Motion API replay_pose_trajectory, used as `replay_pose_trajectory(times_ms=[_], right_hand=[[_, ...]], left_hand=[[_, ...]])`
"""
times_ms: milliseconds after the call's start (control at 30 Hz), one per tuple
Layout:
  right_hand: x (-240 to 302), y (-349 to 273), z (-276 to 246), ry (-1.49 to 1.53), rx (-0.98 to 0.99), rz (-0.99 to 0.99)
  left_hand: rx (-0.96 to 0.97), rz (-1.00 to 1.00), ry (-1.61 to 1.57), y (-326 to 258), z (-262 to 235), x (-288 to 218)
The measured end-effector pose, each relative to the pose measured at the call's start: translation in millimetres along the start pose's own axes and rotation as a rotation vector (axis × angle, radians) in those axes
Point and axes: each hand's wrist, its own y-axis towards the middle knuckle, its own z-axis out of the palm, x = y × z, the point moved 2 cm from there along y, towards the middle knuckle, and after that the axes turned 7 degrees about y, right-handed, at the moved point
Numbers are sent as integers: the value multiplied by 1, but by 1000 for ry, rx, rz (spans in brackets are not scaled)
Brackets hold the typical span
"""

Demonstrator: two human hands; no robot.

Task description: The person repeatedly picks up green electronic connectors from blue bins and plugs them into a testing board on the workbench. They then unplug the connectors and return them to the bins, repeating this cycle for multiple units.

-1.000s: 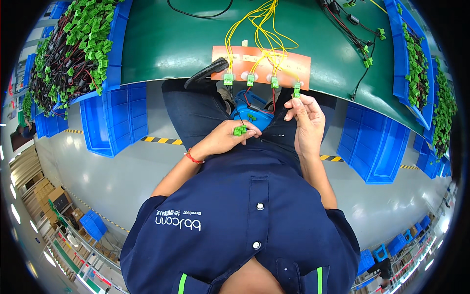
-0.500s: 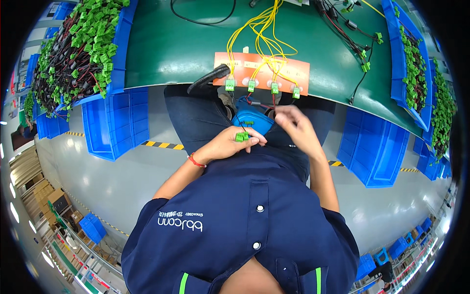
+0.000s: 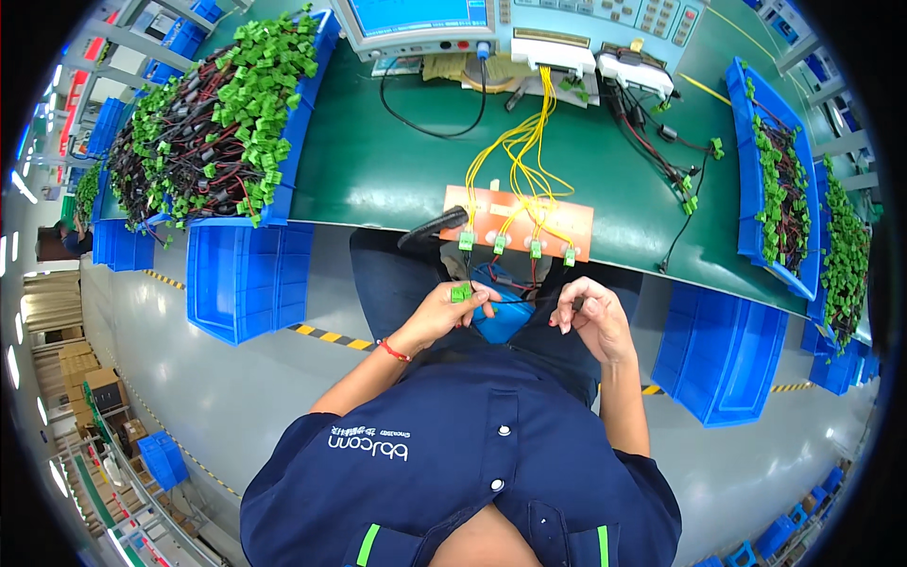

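A seated worker in a dark blue uniform handles a wire harness over the lap, just below the front edge of a green workbench (image 3: 378, 180). The left hand (image 3: 444, 312), a red band at its wrist, is curled nearly closed, its fingers pinching a small green connector (image 3: 461, 294). The right hand (image 3: 590, 317) is loosely closed near it, fingertips pinched on thin dark wires (image 3: 529, 283) that run across a blue pouch (image 3: 501, 307) between the hands. Just above, an orange test board (image 3: 482, 203) with four green sockets and yellow leads hangs over the bench edge. A blue bin (image 3: 312, 85) heaped with green-tipped harnesses sits at the bench's left, a narrower blue tray (image 3: 746, 180) at its right. Blue crates (image 3: 246, 274) flank the knees on both sides, leaving a narrow gap of grey floor.
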Motion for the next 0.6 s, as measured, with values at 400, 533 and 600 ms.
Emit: replay_pose_trajectory(times_ms=[400,533,600], right_hand=[[5,1,-14,-64,-237,-172],[15,-6,-21,-191,-296,-176],[14,-8,-25,-418,-366,-144]], left_hand=[[-142,67,239,-21,-9,6],[-420,270,176,-23,-14,-9],[-452,364,183,-18,-10,-19]])
